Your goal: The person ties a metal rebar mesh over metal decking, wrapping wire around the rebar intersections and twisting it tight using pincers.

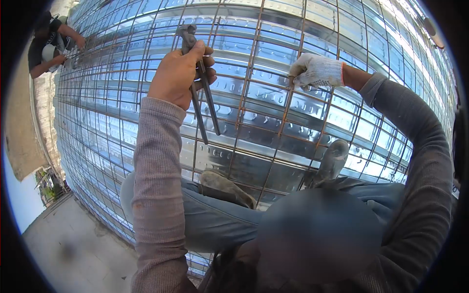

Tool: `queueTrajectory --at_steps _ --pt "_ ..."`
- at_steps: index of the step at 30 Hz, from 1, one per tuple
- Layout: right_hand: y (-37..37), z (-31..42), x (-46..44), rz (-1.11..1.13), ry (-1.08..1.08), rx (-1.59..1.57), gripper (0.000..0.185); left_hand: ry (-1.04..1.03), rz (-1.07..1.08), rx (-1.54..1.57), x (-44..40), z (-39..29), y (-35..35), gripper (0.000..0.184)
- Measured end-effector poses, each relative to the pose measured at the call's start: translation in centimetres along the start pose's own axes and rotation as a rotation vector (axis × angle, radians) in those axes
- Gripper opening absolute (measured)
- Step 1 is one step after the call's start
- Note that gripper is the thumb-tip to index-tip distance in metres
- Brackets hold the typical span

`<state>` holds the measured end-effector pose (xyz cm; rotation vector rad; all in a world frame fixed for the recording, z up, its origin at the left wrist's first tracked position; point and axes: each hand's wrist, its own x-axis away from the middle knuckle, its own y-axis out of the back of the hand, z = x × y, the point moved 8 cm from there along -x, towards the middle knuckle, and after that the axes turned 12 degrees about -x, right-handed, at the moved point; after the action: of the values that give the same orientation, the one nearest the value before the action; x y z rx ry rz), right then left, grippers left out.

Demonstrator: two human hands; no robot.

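Note:
My left hand [178, 73], bare, is closed around a pair of end-cutting pincers [206, 95]. Their jaws point up and away from me, and the two handles hang slightly spread below my fingers. To the right, my right hand [315, 71] wears a white knitted work glove with dark dots. Its fingertips are pinched together against a rusty rebar [286, 110] of the mesh. A thin wire seems to stick out left of these fingertips; what they hold is hidden.
Rebar mesh [249, 63] lies over shiny corrugated metal decking [264, 117]. My boots [227, 188] rest on it, knees bent. Another person [51, 44] crouches at the upper left, hands at the mesh edge. A concrete surface [78, 244] lies at lower left.

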<state>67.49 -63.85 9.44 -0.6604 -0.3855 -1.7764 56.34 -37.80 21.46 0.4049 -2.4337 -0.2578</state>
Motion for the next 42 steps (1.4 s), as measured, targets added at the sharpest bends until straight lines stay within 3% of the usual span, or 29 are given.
queueTrajectory --at_steps 2,5,7,10,14,16,18,22,26,28,32,37,42 --pt "0.4 -1.8 0.9 0.026 -0.082 -0.031 0.016 0.012 -0.023 0.044 0.8 -1.0 0.5 0.036" --pt "1.0 -1.0 -1.0 0.114 -0.008 -0.01 0.012 -0.068 -0.157 0.208 2.8 -3.4 2.0 0.037" --pt "1.9 0.4 -3.4 0.135 0.017 -0.184 0.006 -0.079 -0.212 0.197 5.2 -4.6 1.7 0.036" --pt "3.8 2.7 -8.0 0.168 0.102 -0.105 0.006 -0.05 -0.273 0.157 8.0 -4.5 -0.3 0.034" --pt "5.1 4.8 -11.8 0.31 0.111 0.147 0.008 0.261 -0.2 -0.173 8.8 4.0 -6.6 0.025" --pt "4.4 5.5 -12.7 0.477 0.255 0.551 0.012 0.365 -0.103 -0.267 8.8 12.0 -10.5 0.024" --pt "4.5 5.7 -13.3 0.474 0.237 0.707 0.016 0.422 -0.072 -0.617 9.8 20.4 -13.6 0.033" --pt "4.9 5.4 -13.8 0.375 0.305 0.937 0.02 0.476 -0.076 -0.805 12.5 26.3 -19.1 0.046" --pt "2.3 3.0 -14.0 0.341 0.386 0.961 0.018 0.462 -0.023 -0.952 12.6 26.3 -21.3 0.056" --pt "0.9 3.4 -12.4 0.188 0.561 1.183 0.014 0.427 -0.032 -0.98 12.4 25.7 -21.9 0.056" --pt "0.7 3.4 -10.4 -0.021 0.635 1.134 0.012 0.304 -0.038 -1.061 11.1 24.8 -23.4 0.049" --pt "0.6 2.6 -9.7 -0.067 0.712 1.162 0.011 0.247 0.227 -1.155 10.4 23.8 -26.4 0.042" --pt "-1.1 1.8 -11.2 0.171 0.493 1.235 0.018 0.371 0.507 -1.508 8.7 21.5 -24.9 0.052"
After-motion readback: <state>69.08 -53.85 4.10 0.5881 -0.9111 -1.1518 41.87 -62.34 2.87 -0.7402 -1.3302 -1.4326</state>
